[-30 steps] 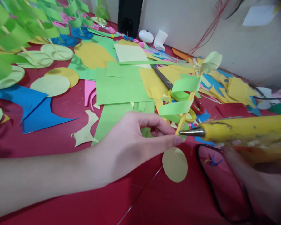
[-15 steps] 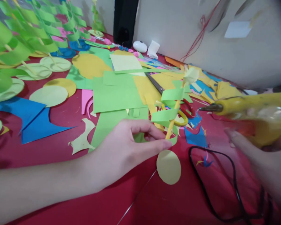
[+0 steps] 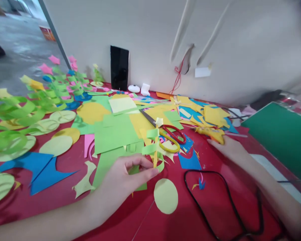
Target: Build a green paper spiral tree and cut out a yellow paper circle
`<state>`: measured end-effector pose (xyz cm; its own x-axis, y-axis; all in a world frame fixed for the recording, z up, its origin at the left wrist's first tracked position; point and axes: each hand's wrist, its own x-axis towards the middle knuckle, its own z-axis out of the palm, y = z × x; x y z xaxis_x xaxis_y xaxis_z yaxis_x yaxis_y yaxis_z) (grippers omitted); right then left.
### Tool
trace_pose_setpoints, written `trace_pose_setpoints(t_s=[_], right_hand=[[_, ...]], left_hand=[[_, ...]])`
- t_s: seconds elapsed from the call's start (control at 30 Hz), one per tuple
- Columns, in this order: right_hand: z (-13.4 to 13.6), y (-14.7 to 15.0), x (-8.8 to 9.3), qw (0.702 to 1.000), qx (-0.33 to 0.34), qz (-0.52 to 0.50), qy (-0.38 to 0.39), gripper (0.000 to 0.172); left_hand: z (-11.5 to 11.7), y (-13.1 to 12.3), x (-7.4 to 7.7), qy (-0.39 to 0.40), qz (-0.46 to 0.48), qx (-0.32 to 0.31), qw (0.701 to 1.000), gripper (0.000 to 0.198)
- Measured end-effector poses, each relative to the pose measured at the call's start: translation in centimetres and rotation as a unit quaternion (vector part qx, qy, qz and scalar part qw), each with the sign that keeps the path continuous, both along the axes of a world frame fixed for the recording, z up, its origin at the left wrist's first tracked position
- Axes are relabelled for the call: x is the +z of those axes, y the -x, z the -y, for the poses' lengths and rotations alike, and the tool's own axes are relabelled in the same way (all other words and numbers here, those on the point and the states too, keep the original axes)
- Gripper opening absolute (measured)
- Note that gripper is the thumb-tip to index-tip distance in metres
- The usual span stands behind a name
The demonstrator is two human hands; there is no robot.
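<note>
My left hand [image 3: 126,175] pinches the lower end of a thin yellow stick [image 3: 156,155]. A light green paper strip [image 3: 151,149] curls around the stick, and a pale star [image 3: 159,122] tops it. Just below the fingertips lies a pale yellow paper circle [image 3: 166,196], apart from the stick. At the right, my right hand [image 3: 229,149] is closed about the handle of a yellow glue gun [image 3: 208,131], low over the table with its nozzle pointing left. Its far fingers are hidden. Scissors [image 3: 169,137] with red and yellow handles lie behind the stick.
Green paper sheets [image 3: 115,130] and scraps cover the red table [image 3: 137,217]. Several curled-paper stems on round bases [image 3: 62,116] stand at the left. A black cord [image 3: 203,214] loops at front right. A dark phone [image 3: 119,68] leans on the wall; a green board [image 3: 281,137] is at right.
My right hand has carried the glue gun away from the stick, back and down toward the table. My left hand still pinches the stick. The view has shifted and takes in more of the surroundings.
</note>
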<state>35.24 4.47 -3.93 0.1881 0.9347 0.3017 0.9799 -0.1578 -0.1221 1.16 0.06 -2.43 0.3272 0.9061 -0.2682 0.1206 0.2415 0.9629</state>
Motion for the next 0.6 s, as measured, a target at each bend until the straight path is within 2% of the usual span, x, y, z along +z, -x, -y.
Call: trace_pose_setpoints(t_s=[0.13,0.23,0.3,0.33,0.37,0.4,0.43,0.5,0.6], right_hand=[[0.8,1.4,0.4,0.999,-0.007,0.015,-0.028,0.039],[2.7,5.1,1.8,0.995,0.078,-0.028,-0.048,0.030],[4.2,8.5,2.5,0.982,0.169,-0.086,-0.018,0.021],[4.9,10.2,2.7,0.968,0.218,-0.126,0.012,0.020],[5.6,11.8,3.0,0.935,0.269,-0.224,0.063,0.018],[6.1,13.2,3.2,0.904,0.290,-0.299,0.095,0.015],[6.4,14.3,3.5,0.889,0.289,-0.344,0.089,0.012],[6.6,15.6,4.2,0.879,0.291,-0.377,0.009,0.005],[6.3,16.0,5.7,0.871,0.342,-0.334,-0.114,0.021]], left_hand=[[0.0,-0.1,0.8,-0.009,-0.009,0.022,1.000,0.021],[0.1,-0.2,1.8,-0.015,-0.006,0.036,0.999,0.021],[0.3,-0.2,2.4,-0.026,0.004,0.047,0.999,0.020],[0.4,-0.1,2.6,-0.032,0.010,0.053,0.998,0.020],[0.5,-0.1,2.8,-0.037,0.015,0.057,0.998,0.019],[0.6,-0.1,3.0,-0.041,0.018,0.060,0.997,0.020],[0.8,0.0,3.1,-0.042,0.020,0.059,0.997,0.020],[1.1,0.0,3.4,-0.046,0.022,0.051,0.997,0.019],[1.4,0.1,3.6,-0.060,0.022,0.035,0.997,0.017]])
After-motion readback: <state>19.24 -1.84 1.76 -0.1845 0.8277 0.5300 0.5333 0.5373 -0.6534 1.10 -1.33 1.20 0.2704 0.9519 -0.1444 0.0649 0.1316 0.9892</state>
